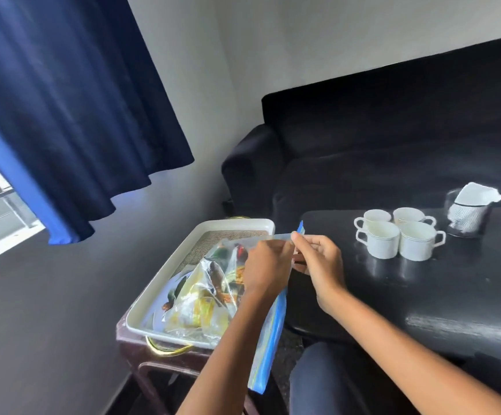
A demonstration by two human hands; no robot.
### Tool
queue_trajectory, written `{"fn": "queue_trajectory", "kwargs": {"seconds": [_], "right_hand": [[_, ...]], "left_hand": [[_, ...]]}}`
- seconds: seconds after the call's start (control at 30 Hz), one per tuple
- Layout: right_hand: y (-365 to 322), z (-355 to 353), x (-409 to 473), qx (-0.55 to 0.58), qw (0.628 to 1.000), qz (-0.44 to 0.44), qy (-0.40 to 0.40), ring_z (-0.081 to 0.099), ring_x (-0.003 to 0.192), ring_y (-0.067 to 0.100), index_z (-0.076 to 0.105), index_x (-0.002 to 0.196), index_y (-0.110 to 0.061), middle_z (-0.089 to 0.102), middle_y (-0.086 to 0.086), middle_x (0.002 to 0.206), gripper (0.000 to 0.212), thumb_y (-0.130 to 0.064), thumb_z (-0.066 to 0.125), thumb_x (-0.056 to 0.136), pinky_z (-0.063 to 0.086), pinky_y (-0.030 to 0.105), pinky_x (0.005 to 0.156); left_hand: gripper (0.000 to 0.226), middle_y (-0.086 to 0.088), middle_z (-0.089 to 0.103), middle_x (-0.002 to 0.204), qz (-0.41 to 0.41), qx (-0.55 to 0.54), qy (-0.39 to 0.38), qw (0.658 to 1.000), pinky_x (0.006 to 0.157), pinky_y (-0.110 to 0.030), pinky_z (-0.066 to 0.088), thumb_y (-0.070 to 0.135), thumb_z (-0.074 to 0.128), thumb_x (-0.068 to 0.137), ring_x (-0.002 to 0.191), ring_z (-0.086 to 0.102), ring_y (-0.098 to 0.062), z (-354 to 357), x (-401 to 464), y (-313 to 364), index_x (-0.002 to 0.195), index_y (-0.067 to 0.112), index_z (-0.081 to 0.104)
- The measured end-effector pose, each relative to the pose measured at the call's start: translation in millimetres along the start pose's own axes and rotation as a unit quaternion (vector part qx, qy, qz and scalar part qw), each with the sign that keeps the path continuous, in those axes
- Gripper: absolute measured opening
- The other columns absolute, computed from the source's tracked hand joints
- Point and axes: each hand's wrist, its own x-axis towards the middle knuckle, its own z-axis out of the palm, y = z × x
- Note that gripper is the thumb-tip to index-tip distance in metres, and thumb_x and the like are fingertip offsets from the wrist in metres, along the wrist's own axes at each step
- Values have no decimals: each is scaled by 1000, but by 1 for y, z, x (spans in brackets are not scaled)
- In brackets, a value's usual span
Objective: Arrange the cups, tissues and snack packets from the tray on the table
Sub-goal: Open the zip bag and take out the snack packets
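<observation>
A clear zip bag (pixel 201 304) with a blue seal strip lies across the white tray (pixel 165 265); several snack packets show through it. My left hand (pixel 268 269) and my right hand (pixel 318 262) both pinch the bag's top edge near its blue seal, above the gap between tray and table. Several white cups (pixel 399 238) stand grouped on the black table (pixel 423 295). Behind them is a glass holder with white tissues (pixel 471 211).
The tray has gold handles and rests on a dark brown stool (pixel 141 354) left of the table. A black sofa (pixel 378 139) sits behind the table. Blue curtains (pixel 63 100) hang at the left by a window. My knee in jeans (pixel 318 381) is below.
</observation>
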Motion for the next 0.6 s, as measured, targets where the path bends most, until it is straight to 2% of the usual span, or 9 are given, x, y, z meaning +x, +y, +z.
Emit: {"fn": "queue_trajectory", "kwargs": {"seconds": [0.07, 0.13, 0.17, 0.23, 0.3, 0.43, 0.5, 0.6], "right_hand": [[0, -2, 9, -6, 1000, 5, 7, 68, 69, 13, 63, 81, -13, 71, 6, 79, 17, -29, 70, 82, 54, 26, 59], [5, -8, 16, -9, 1000, 9, 4, 68, 71, 16, 64, 77, -11, 71, 9, 81, 13, -21, 67, 84, 54, 28, 59], [9, -11, 17, -1, 1000, 17, -2, 67, 71, 18, 65, 76, -10, 70, 10, 80, 13, -19, 66, 86, 54, 29, 59], [14, -15, 17, 41, 998, 48, -14, 64, 71, 19, 65, 75, -8, 68, 11, 79, 17, -16, 62, 89, 53, 27, 59], [16, -15, 17, 91, 992, 87, -18, 61, 67, 16, 65, 74, -10, 67, 9, 75, 20, -17, 58, 92, 52, 24, 56], [14, -12, 15, 141, 982, 116, -41, 63, 58, 8, 66, 72, -14, 69, -1, 64, 24, -17, 57, 93, 51, 19, 50], [12, -12, 15, 140, 982, 110, -62, 65, 59, 7, 68, 75, -15, 70, -3, 64, 23, -14, 55, 94, 52, 19, 52], [9, -13, 14, 93, 989, 84, -80, 66, 66, 10, 70, 81, -14, 70, 3, 72, 21, -7, 54, 93, 54, 20, 57]], "left_hand": [[47, 2, 42, 46, 8, -2, -3, 1000, 50, -27, 31, 40, 49, 94, 48, 37, -18, 2, 2, -1, 57, 12, 58], [36, 0, 63, 62, 24, 4, -10, 1000, 55, -27, 41, 45, 53, 93, 58, 54, -20, 6, 3, -1, 79, 17, 73], [30, 2, 72, 79, 25, 9, -13, 1000, 65, -27, 49, 44, 56, 91, 72, 64, -16, 7, 4, -1, 92, 21, 75], [27, 5, 74, 104, 21, 18, -14, 1000, 85, -31, 53, 40, 61, 89, 96, 68, -12, 9, 2, -3, 106, 23, 72], [28, 6, 73, 107, 9, 28, -12, 1000, 89, -32, 52, 39, 64, 87, 100, 67, -13, 12, 1, -3, 109, 24, 71], [30, 7, 72, 105, 5, 39, 24, 999, 87, -32, 53, 40, 66, 84, 98, 67, -13, 11, -1, -4, 110, 25, 70], [32, 8, 72, 105, 4, 40, 37, 998, 86, -33, 53, 43, 66, 84, 96, 67, -13, 10, -1, -3, 110, 26, 69], [33, 10, 71, 107, 3, 62, 46, 997, 85, -36, 54, 48, 62, 84, 97, 68, -14, 9, -2, -2, 110, 29, 68]]}}
